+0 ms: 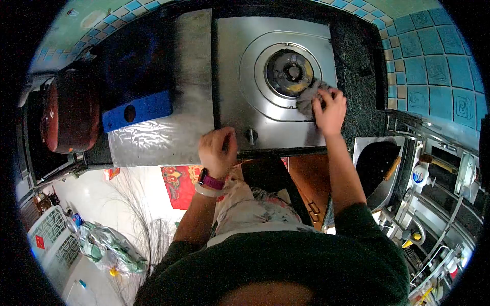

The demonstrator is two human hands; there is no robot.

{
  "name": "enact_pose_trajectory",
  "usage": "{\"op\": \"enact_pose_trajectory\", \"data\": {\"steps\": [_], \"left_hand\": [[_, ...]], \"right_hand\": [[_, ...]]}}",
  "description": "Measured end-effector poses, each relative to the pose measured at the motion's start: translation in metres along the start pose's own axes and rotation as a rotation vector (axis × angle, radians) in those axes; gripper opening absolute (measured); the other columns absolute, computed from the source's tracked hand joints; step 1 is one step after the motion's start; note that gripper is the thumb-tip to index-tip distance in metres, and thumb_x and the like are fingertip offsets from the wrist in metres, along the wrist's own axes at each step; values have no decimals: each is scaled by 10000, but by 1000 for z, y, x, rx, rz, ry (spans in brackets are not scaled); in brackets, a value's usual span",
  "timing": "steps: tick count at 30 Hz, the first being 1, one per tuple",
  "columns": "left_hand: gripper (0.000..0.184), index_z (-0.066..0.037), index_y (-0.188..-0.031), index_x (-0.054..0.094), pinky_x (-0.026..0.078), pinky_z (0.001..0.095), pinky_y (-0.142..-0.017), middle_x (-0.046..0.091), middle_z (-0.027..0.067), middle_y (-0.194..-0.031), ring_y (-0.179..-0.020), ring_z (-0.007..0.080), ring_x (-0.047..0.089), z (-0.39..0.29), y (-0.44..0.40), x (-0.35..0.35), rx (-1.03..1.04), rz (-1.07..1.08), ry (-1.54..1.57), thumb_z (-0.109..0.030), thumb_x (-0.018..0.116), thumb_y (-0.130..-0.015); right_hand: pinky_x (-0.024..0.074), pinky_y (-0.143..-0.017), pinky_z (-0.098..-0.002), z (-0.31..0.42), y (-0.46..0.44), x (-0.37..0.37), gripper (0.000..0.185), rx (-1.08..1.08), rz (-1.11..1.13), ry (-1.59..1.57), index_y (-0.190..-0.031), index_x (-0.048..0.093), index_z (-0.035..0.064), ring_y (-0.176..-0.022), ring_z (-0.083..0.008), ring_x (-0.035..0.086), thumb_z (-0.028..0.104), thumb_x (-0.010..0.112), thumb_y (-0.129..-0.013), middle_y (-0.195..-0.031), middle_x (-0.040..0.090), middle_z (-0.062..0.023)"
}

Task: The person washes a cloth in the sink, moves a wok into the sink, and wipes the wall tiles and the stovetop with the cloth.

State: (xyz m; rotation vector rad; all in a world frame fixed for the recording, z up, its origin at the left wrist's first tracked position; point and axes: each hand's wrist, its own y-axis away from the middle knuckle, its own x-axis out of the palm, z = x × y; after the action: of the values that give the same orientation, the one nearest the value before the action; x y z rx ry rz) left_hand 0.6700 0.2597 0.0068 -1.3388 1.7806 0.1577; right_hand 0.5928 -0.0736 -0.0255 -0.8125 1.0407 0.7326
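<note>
A grey cloth [309, 98] is pressed by my right hand [331, 109] onto the steel stove top [232, 66], at the lower right edge of the round burner [291, 72]. The fingers are bent over the cloth. Yellowish and dark patches show inside the burner bowl. Near the front left edge of the stove, my left hand [218, 148] is curled closed with nothing visible in it, left of the control knob [251, 136]. A watch with a purple band [211, 180] and a pale bracelet are on the left wrist.
Left of the stove lie a metal sheet [191, 117] and a blue panel with a knob [138, 111], beside a dark red appliance [71, 112]. A sink [360, 148] holding a dark pan [376, 168] and a metal rack [434, 204] stand at the right. Tiled walls border the counter.
</note>
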Motion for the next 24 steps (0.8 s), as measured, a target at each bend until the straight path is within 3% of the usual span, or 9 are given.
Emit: {"op": "enact_pose_trajectory", "data": {"steps": [2,8,10,11,13,17,24], "left_hand": [[159,-100,-931,666,474,406,-731,679,71,-830,-780,295,647,-3,-1,0,-46,1,30,-52,711,-787],[154,-96,-934,665,470,409,-721,663,74,-801,-761,296,641,-7,-3,0,-54,-36,-10,-54,707,-792],[155,-97,-936,665,470,410,-720,661,73,-798,-760,297,640,-7,-4,3,-60,-46,-23,-57,707,-792],[156,-97,-937,665,469,410,-718,658,72,-795,-759,297,639,-7,-4,4,-61,-50,-33,-59,707,-792],[161,-96,-941,664,470,410,-721,663,72,-802,-761,296,640,-5,-4,5,-62,-45,-45,-59,707,-790],[169,-91,-950,662,481,409,-739,682,75,-834,-781,296,650,-9,-4,5,-59,-55,-62,-63,707,-789],[153,-91,-956,663,494,411,-757,696,79,-860,-802,301,663,-6,2,4,-112,-40,-38,-72,698,-808]], "right_hand": [[477,-897,-451,-9,-26,4,290,-3,-13,-11,-1054,744,152,-1066,-363,543,167,720,-765,-1179,580,-138],[486,-950,-415,-14,-124,3,309,-214,171,77,-1042,747,121,-1111,-332,540,17,690,-756,-1199,588,-105],[488,-973,-402,-9,-160,6,318,-545,220,111,-1014,755,132,-1155,-291,535,-29,659,-757,-1218,594,-65],[488,-973,-402,-3,-175,9,318,-553,220,106,-1014,755,132,-1155,-291,535,-29,659,-757,-1218,594,-65],[489,-978,-391,24,-200,17,310,-795,286,59,-996,760,136,-1174,-267,529,-35,649,-762,-1234,595,-36],[491,-983,-392,61,-224,23,313,-1067,349,80,-1048,754,151,-1194,-260,519,-6,663,-793,-1260,581,-19],[494,-973,-407,17,-201,30,339,-785,310,32,-1082,743,167,-1163,-300,534,-16,642,-815,-1259,567,-63]]}}
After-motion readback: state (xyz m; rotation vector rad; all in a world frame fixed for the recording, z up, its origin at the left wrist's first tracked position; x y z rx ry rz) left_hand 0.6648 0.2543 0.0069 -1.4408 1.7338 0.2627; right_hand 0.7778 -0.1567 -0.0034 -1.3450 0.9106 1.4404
